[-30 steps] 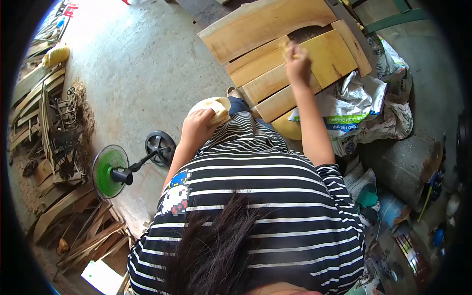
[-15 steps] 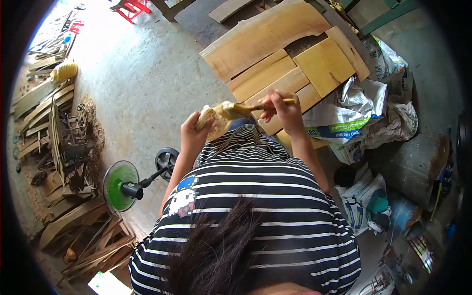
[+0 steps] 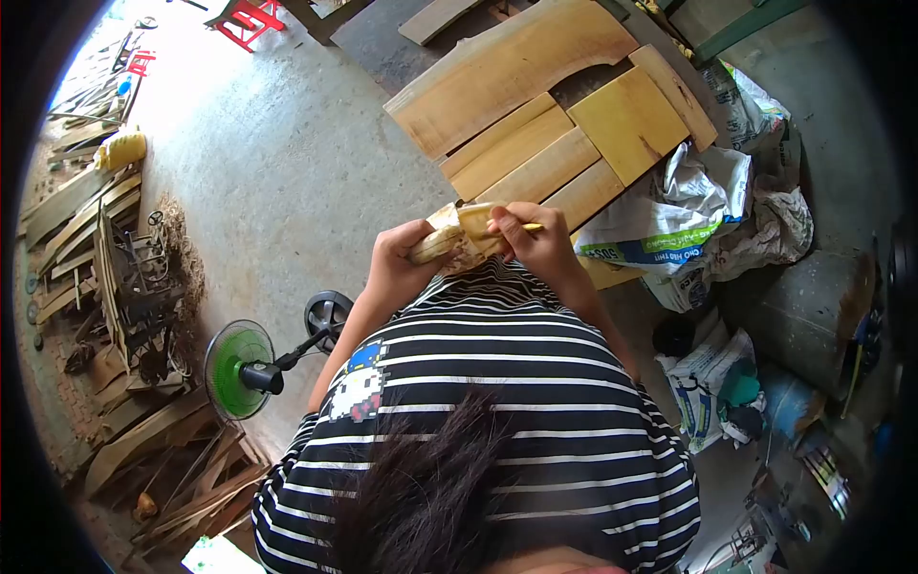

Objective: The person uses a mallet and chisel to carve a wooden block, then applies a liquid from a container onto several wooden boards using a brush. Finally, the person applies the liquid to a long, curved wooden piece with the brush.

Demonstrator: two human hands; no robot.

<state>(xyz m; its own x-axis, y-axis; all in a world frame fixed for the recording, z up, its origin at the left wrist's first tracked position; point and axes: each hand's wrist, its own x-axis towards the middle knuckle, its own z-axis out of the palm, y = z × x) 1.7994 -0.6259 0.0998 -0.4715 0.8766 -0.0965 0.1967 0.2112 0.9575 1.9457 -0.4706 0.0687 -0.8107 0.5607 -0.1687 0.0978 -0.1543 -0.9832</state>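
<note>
My left hand (image 3: 394, 256) is closed around a cream-yellow tub (image 3: 472, 251) with a crusted, uneven surface, held in front of my waist. Fingers of my right hand (image 3: 541, 241) pinch a slim brush (image 3: 533, 227) with a yellow handle, its end sticking out past the fist. The brush head is hidden at the tub, and the two hands are close together. Just beyond them lie several flat wooden boards (image 3: 535, 172), laid side by side on a dark low table (image 3: 368, 48).
White printed sacks (image 3: 660, 225) lie crumpled right of the boards. A green fan (image 3: 239, 368) stands at my left. Scrap wood (image 3: 153, 440) is piled along the left side, with a yellow jug (image 3: 120, 150) farther up. A red stool (image 3: 245, 21) is at the back.
My right hand has moved left and down toward the tub, bringing the brush head from plain view to hidden. The left hand and tub have shifted slightly right.
</note>
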